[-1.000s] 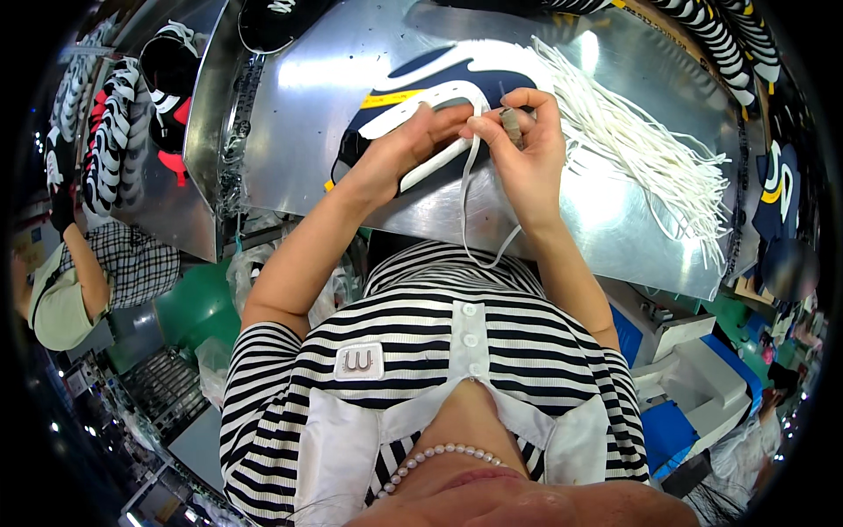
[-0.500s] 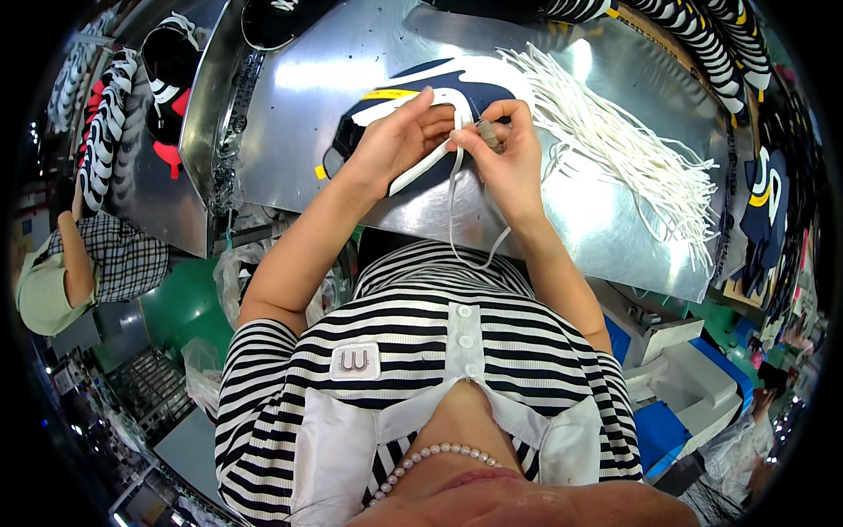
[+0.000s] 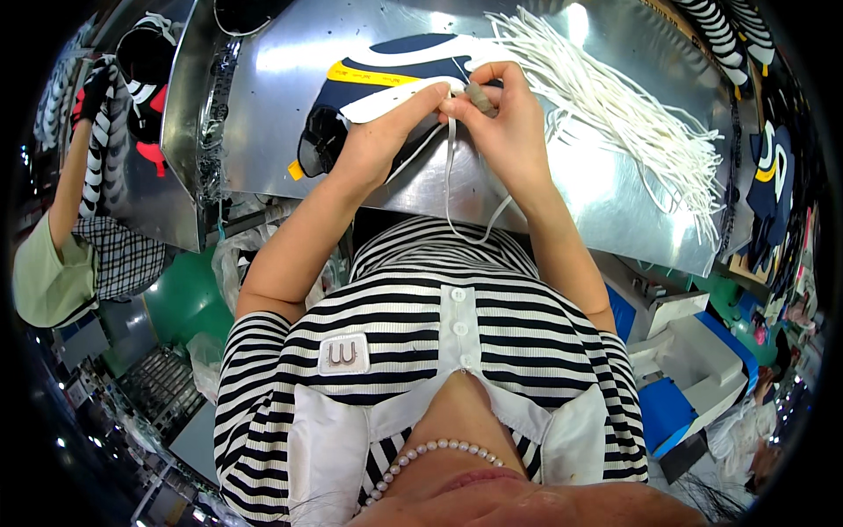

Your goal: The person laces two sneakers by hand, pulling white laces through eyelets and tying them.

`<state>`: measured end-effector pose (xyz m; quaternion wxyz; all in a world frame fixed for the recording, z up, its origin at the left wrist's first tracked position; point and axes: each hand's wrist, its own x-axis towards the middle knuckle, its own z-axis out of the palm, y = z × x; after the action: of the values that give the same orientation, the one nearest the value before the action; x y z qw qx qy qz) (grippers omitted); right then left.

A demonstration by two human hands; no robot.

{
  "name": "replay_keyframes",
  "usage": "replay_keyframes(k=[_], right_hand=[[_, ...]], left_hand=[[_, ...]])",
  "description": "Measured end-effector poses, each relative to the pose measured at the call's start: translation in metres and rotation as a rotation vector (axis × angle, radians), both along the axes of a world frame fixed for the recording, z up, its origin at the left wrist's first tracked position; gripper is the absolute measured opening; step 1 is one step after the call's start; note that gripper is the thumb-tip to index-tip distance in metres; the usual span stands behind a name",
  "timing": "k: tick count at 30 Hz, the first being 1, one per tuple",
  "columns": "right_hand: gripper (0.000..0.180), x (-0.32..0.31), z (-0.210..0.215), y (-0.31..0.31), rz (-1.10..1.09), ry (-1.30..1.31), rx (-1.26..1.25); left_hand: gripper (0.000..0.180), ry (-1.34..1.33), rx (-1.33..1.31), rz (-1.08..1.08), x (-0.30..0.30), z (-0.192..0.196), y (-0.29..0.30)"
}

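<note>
On the shiny metal tabletop (image 3: 562, 189), just past the person's striped shirt, lies a navy shoe upper (image 3: 386, 79) with a yellow band and a white curved panel, stretching from the picture's centre toward 11 o'clock. The left hand (image 3: 378, 145) rests on the near edge of the upper, its fingers (image 3: 421, 98) closed in a pinch on the white panel's edge. Touching it at 3 o'clock, the right hand (image 3: 500, 123) has its fingers (image 3: 461, 104) pinched shut on a white shoelace (image 3: 452, 184), with a small grey piece (image 3: 479, 97) held between thumb and forefinger; what that piece is cannot be told. The lace hangs down from the pinch toward 6 o'clock, loops over the tabletop edge and curls back up toward the right wrist. At 2 o'clock from the hands, a loose bundle of white laces (image 3: 632, 123) fans out across the tabletop, well apart from the upper's heel but close by the right hand. At the far 9 o'clock side another person's arm (image 3: 66, 189), in a pale green sleeve, reaches up beside striped shoe parts (image 3: 98, 132).
</note>
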<state>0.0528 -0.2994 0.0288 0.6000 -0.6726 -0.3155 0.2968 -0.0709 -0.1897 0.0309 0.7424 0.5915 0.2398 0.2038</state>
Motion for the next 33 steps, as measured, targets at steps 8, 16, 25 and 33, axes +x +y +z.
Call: replay_keyframes(k=[8, 16, 25, 33], right_hand=[[0.022, 0.000, 0.016, -0.032, 0.093, 0.015, -0.049], [0.014, 0.006, 0.014, -0.032, 0.115, -0.048, -0.052], [0.022, -0.009, -0.003, -0.021, 0.026, -0.490, -0.217], [0.019, 0.016, 0.026, -0.050, 0.085, -0.575, -0.145]], left_hand=[[0.018, 0.109, -0.063, 0.115, -0.006, -0.002, -0.008], [0.019, 0.077, 0.062, 0.100, -0.007, -0.003, -0.010], [0.030, 0.224, 1.181, -0.028, -0.012, 0.006, -0.033], [0.036, 0.142, -0.156, 0.083, -0.030, -0.021, 0.006]])
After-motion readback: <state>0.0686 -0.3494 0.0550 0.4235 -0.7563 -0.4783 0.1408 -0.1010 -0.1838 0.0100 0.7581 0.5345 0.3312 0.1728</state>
